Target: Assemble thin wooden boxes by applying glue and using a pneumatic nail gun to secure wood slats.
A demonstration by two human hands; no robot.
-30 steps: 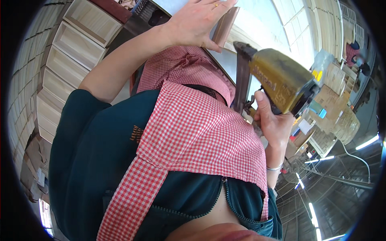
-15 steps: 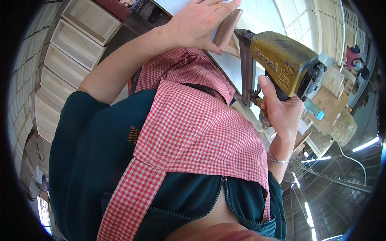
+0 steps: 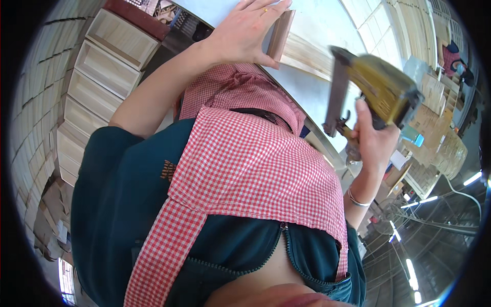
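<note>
My left hand (image 3: 245, 33) spans a reddish-brown wooden strip (image 3: 282, 37), thumb at its near end and fingers at the far end. That strip stands along the end of a pale wooden panel (image 3: 309, 55) on the light worktop (image 3: 327, 15). To the right, my right hand (image 3: 377, 140) is wrapped round the handle of a yellow nail gun (image 3: 381, 84). The nail gun, slightly smeared by motion, is held up apart from the wood. Its dark magazine (image 3: 337, 92) faces the panel.
Pale wooden drawers (image 3: 110, 71) are lined up on the left. Stacked pale boards (image 3: 409, 30) stand at the far right. Beyond them another person (image 3: 451, 61) is partly in view. A dark crate (image 3: 186, 25) sits by the worktop's far left edge.
My right hand has drawn the nail gun away to the right, off the strip, uncovering more of the pale panel. My left hand keeps its hold, shifting slightly left in view.
</note>
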